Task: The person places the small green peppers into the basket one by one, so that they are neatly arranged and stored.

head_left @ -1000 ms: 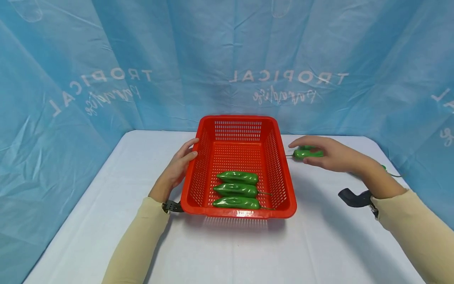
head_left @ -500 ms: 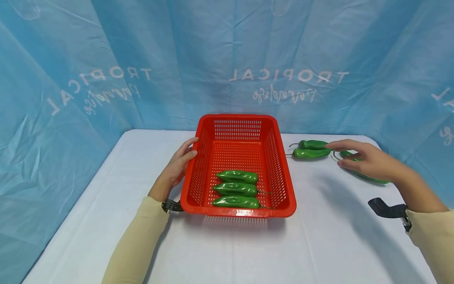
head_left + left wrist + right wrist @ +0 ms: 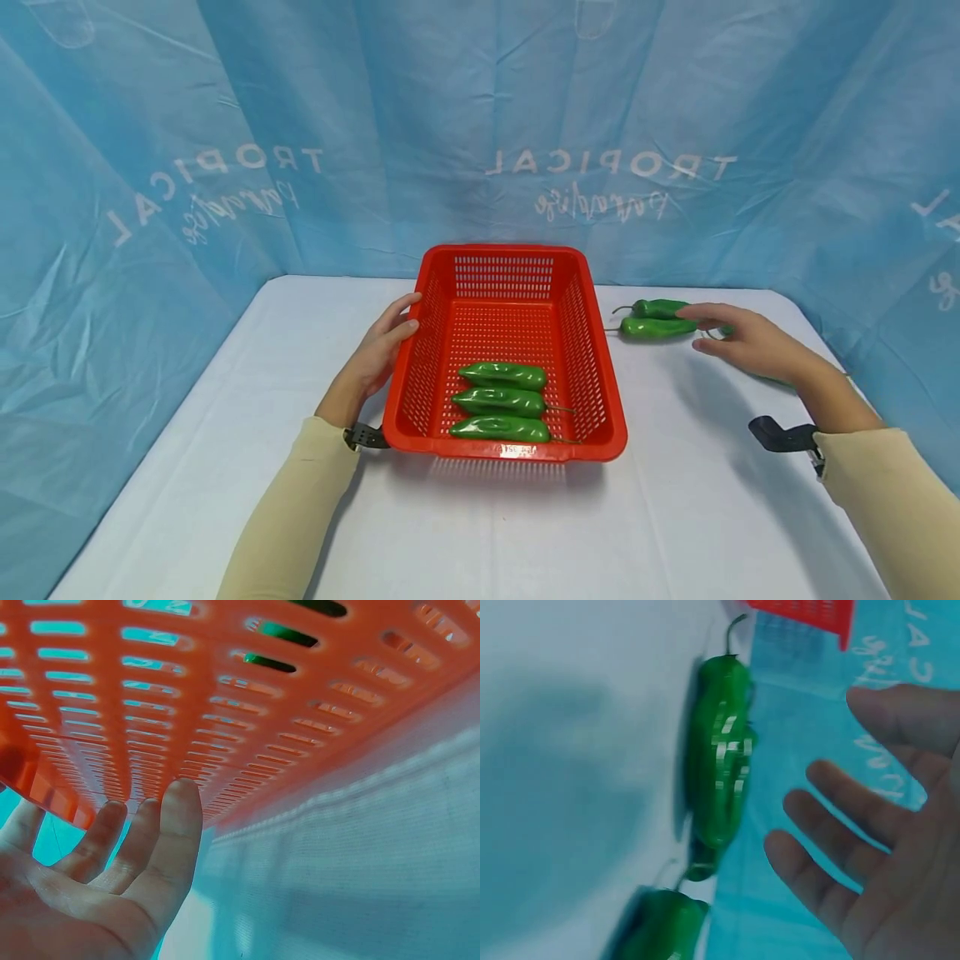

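A red plastic basket [image 3: 501, 333] stands mid-table with three green chili peppers [image 3: 501, 402] lying in a row at its near end. My left hand [image 3: 375, 354] touches the basket's left side; in the left wrist view its fingers [image 3: 180, 825] lie fairly straight against the slotted outer wall. To the basket's right, two green peppers [image 3: 656, 327] lie side by side on the table. My right hand [image 3: 757, 340] hovers near their right ends, fingers apart and holding nothing. Partly hidden beneath it is more green pepper [image 3: 776, 382]. The right wrist view shows a gap between hand and peppers [image 3: 718, 757].
A white cloth [image 3: 495, 533] covers the table. Blue printed sheeting [image 3: 495, 125] hangs behind it and along both sides. The basket's raised rim [image 3: 615, 400] stands between its contents and the peppers on the right.
My right hand moved right from above the pair of peppers, then came partway back left. My left hand, the basket and the peppers stayed put.
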{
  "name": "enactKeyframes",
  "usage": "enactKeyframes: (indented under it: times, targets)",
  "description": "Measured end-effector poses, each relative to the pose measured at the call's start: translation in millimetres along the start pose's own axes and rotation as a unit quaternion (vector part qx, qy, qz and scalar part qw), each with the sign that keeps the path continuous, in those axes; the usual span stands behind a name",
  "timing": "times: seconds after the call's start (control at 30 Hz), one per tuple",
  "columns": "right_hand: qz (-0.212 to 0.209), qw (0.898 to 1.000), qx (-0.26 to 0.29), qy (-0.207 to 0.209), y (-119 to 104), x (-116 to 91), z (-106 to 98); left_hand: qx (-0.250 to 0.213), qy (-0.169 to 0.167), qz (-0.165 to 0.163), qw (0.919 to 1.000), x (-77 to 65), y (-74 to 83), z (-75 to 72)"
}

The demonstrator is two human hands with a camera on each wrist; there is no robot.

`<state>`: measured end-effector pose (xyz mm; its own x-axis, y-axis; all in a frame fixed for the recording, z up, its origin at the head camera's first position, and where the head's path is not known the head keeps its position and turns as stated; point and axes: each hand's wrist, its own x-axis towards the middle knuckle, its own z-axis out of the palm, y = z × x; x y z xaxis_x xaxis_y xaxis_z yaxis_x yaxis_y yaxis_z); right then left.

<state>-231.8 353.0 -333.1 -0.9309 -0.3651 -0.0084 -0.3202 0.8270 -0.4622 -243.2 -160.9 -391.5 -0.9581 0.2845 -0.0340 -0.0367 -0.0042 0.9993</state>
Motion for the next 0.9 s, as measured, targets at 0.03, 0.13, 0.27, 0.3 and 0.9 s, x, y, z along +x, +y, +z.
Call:
enactKeyframes:
  times: [0.03,0.13,0.27,0.3,0.9]
  targets:
    - [0.006,1.000,-0.001,-0.003,2,4,2,-0.001,0.000,0.000,1.0000,0.1,-0.3,0.0]
    - [0.021,1.000,-0.014,-0.009,10,14,8,-0.003,-0.002,0.000,1.0000,0.5,-0.6,0.6]
    - [0.043,0.998,-0.035,-0.019,19,24,15,-0.004,-0.003,0.000,1.0000,0.3,-0.8,1.4]
    - [0.046,0.998,-0.038,-0.019,20,26,16,-0.003,-0.003,0.000,1.0000,0.4,-0.9,1.3]
    - [0.105,0.992,-0.066,-0.024,20,51,34,-0.006,0.002,0.000,1.0000,0.8,-0.4,1.1]
